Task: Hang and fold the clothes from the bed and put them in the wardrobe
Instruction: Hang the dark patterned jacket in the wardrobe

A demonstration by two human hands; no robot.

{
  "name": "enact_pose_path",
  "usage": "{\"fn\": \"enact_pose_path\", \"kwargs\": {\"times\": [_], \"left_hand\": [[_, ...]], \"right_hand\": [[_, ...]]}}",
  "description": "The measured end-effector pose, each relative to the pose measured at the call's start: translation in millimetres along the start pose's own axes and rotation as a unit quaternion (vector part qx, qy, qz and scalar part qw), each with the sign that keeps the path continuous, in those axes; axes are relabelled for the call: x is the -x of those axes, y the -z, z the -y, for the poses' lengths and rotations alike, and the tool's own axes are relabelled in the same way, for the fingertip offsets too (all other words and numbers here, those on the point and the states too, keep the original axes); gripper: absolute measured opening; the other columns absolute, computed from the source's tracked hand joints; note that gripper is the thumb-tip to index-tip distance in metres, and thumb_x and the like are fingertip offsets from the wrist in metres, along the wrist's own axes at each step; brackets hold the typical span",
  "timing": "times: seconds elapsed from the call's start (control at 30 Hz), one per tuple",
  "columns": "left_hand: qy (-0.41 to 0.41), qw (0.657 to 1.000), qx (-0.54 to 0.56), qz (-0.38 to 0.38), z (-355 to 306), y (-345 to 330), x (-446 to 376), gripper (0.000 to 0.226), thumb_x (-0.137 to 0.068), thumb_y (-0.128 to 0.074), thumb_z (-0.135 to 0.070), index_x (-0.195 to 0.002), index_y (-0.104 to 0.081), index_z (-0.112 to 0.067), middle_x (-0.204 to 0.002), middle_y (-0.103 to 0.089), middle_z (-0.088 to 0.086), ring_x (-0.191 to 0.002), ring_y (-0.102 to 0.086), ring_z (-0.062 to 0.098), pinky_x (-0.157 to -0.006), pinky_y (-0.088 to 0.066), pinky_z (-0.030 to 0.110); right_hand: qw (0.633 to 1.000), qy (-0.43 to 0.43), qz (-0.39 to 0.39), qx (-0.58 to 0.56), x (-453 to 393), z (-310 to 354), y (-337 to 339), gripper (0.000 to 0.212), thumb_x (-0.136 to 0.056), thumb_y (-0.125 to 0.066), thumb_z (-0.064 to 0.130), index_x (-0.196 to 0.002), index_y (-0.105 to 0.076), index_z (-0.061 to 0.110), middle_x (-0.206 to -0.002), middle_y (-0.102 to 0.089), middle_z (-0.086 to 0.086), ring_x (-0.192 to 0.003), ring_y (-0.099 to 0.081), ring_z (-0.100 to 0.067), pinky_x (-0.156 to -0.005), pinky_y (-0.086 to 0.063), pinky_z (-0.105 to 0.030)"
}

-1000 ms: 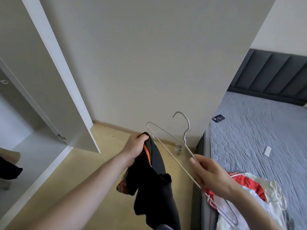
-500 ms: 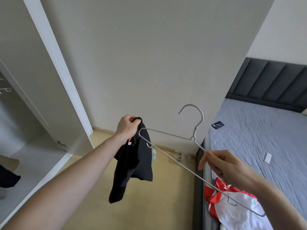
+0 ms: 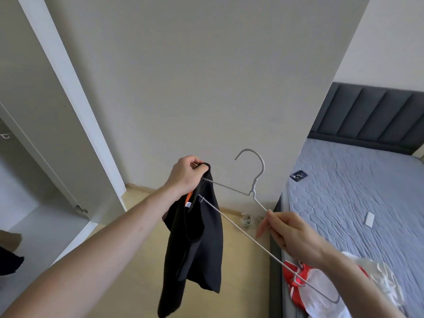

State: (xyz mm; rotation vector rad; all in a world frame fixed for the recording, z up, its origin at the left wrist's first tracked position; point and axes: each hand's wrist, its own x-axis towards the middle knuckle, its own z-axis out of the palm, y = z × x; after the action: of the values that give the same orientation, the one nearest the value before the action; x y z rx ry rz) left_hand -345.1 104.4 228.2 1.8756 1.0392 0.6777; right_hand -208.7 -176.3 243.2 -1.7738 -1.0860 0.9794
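Wardrobe left, bed right, hanger held between them.

We see the bed on our right, with a grey quilted cover and a dark padded headboard. On it lie a dark phone near the edge, a small white flat thing further in, and red and white clothes heaped at the near corner.
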Motion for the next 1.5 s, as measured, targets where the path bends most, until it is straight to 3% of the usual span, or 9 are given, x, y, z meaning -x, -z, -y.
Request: {"fn": "enact_pose_path", "kwargs": {"times": [0.27,0.6,0.7,0.83,1.07,1.2,1.33,1.43,1.5], "left_hand": [[0.051,0.996,-0.070,-0.013,11,10,-13,0.020,-0.088,-0.068,-0.043,-0.083,-0.069,-0.023,-0.081,-0.068,-0.008,-0.084,-0.063,0.016,-0.065,-0.041,0.027],[-0.022,0.995,-0.061,0.075,-11,-7,7,0.028,-0.092,-0.065,-0.032,-0.072,-0.062,-0.011,-0.058,-0.054,-0.001,-0.062,-0.050,0.021,-0.065,-0.040,0.032],[-0.029,0.997,-0.009,0.068,-16,-6,10,0.029,-0.092,-0.066,-0.027,-0.067,-0.058,-0.015,-0.057,-0.047,-0.003,-0.060,-0.042,0.019,-0.063,-0.034,0.033],[-0.025,0.999,0.009,0.030,-22,2,5,0.025,-0.092,-0.066,-0.030,-0.071,-0.063,-0.016,-0.057,-0.052,-0.004,-0.058,-0.046,0.018,-0.061,-0.037,0.030],[-0.006,0.996,-0.082,-0.022,-10,18,-12,0.020,-0.093,-0.062,-0.031,-0.080,-0.066,-0.016,-0.063,-0.060,0.000,-0.069,-0.057,0.023,-0.064,-0.042,0.030],[-0.024,0.997,-0.066,-0.013,-10,18,-9,0.024,-0.092,-0.062,-0.031,-0.072,-0.061,-0.017,-0.054,-0.057,-0.002,-0.061,-0.056,0.024,-0.067,-0.045,0.034],[-0.039,0.999,-0.031,0.011,-21,12,-2,0.026,-0.093,-0.062,-0.033,-0.074,-0.060,-0.015,-0.049,-0.054,-0.004,-0.048,-0.051,0.013,-0.059,-0.037,0.029],[-0.037,0.999,0.000,0.004,-24,13,-1,0.025,-0.093,-0.063,-0.032,-0.078,-0.064,-0.013,-0.052,-0.056,-0.003,-0.049,-0.049,0.010,-0.061,-0.038,0.028],[-0.029,0.999,0.027,0.001,-24,15,-1,0.023,-0.092,-0.064,-0.032,-0.078,-0.066,-0.013,-0.055,-0.055,-0.004,-0.051,-0.048,0.012,-0.062,-0.038,0.029]], "right_hand": [[0.994,0.001,0.104,-0.037,15,5,4,0.065,-0.097,-0.044,0.066,-0.087,-0.079,0.012,-0.056,-0.032,0.001,-0.048,-0.026,-0.014,-0.045,-0.029,-0.020],[0.994,-0.046,0.047,-0.081,11,4,-3,0.060,-0.099,-0.039,0.051,-0.092,-0.079,0.007,-0.055,-0.030,0.000,-0.045,-0.024,-0.012,-0.040,-0.029,-0.021],[0.996,-0.041,0.013,-0.081,11,7,-4,0.060,-0.096,-0.039,0.053,-0.088,-0.079,0.009,-0.056,-0.031,-0.001,-0.044,-0.025,-0.011,-0.039,-0.028,-0.020],[0.988,-0.046,0.053,-0.134,14,19,6,0.055,-0.097,-0.044,0.052,-0.083,-0.078,0.011,-0.055,-0.024,0.001,-0.044,-0.018,-0.011,-0.039,-0.021,-0.016],[0.953,-0.096,0.158,-0.242,17,25,16,0.050,-0.099,-0.055,0.053,-0.081,-0.072,0.011,-0.057,-0.021,0.004,-0.043,-0.017,-0.007,-0.035,-0.020,-0.012],[0.924,-0.126,0.166,-0.322,1,15,12,0.044,-0.101,-0.047,0.045,-0.079,-0.069,0.014,-0.056,-0.023,0.007,-0.042,-0.018,-0.004,-0.031,-0.019,-0.011],[0.937,-0.132,0.090,-0.311,-21,4,0,0.044,-0.107,-0.043,0.040,-0.104,-0.074,0.010,-0.062,-0.025,0.003,-0.046,-0.019,-0.006,-0.034,-0.017,-0.016],[0.991,-0.052,-0.047,-0.114,-26,0,-8,0.037,-0.114,-0.039,0.026,-0.116,-0.075,0.031,-0.068,-0.044,-0.005,-0.058,-0.035,-0.016,-0.050,-0.029,-0.028],[0.993,0.006,-0.119,0.000,-27,-1,-12,0.037,-0.112,-0.041,0.020,-0.114,-0.074,0.036,-0.071,-0.050,-0.011,-0.067,-0.044,-0.020,-0.059,-0.037,-0.030]]}}
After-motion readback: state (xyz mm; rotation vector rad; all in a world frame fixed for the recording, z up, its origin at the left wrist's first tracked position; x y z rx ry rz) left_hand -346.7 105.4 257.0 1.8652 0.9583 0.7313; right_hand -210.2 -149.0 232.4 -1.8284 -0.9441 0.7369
